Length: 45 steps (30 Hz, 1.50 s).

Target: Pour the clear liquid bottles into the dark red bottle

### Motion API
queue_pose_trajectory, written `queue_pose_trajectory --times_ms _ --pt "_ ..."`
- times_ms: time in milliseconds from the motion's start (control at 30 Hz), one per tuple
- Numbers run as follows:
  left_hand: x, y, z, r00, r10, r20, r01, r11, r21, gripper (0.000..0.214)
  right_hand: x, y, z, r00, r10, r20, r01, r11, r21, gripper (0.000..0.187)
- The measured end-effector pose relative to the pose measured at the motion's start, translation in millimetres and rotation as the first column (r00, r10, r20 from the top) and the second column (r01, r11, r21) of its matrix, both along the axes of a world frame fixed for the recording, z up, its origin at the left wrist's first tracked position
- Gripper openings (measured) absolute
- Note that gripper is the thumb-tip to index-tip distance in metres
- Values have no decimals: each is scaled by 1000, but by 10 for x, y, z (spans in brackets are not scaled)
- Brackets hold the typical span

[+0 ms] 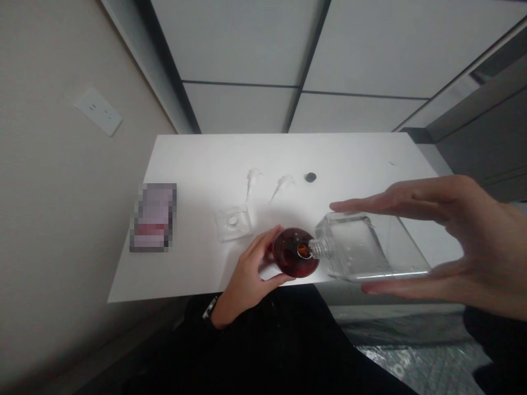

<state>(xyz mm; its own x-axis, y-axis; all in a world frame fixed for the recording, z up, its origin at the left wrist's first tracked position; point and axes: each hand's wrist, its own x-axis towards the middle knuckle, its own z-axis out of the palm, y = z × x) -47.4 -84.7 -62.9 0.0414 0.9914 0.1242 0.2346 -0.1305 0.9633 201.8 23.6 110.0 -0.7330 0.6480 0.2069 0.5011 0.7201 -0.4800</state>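
Note:
My left hand is wrapped round a dark red-brown glass bottle near the table's front edge. My right hand grips a clear square bottle by its sides, thumb below and fingers above. That bottle is tipped on its side, with clear liquid inside, and its threaded neck meets the brown bottle's open mouth. Whether liquid is flowing cannot be made out. Left of the brown bottle lies a clear square piece with a round hole.
On the white table lie two pale, translucent, thin-tailed pieces and a small dark round cap. A pixelated pinkish box-like object sits at the left edge. A wall with a socket rises on the left, cabinet panels behind.

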Motion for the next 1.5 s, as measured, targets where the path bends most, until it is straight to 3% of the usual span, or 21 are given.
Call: queue_pose_trajectory --times_ms 233,1100,1500 --pt "-6 4 4 1000 -4 -1 4 1000 6 84 7 24 41 993 43 107 -56 991 122 65" --pt "-10 3 -26 999 -19 45 19 1000 -5 82 -79 42 159 969 192 157 -210 972 104 51" --pt "0 17 -11 997 -16 72 16 1000 10 83 -118 40 185 969 165 185 -191 973 130 58"
